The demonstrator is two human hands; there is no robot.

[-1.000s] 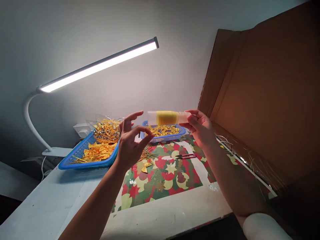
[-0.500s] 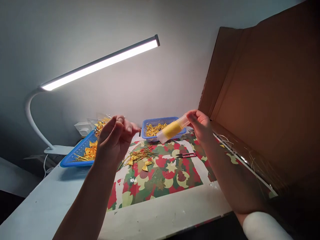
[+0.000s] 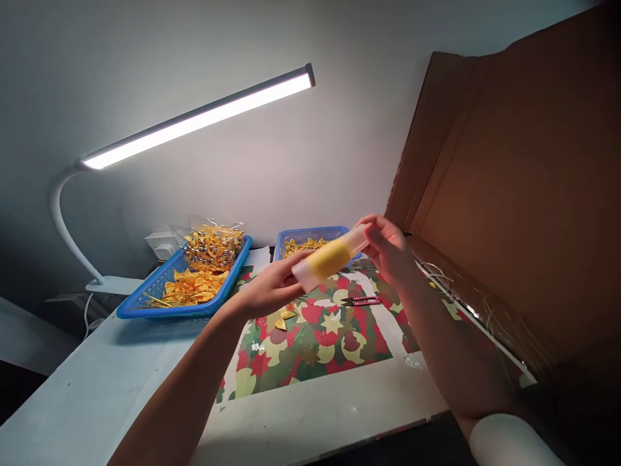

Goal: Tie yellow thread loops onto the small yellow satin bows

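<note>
Over a patterned sheet, right hand grips yellow spool; left hand, grip unclear.

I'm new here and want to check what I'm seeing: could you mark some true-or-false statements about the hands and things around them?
1. The right hand grips one end of the spool. True.
2. The spool is wound with blue thread. False: the thread is yellow.
3. The left hand is at the spool's other end. True.
4. The snips are in the left hand. False: the snips lie on the patterned sheet.
5. The lamp is lit. True.
</note>
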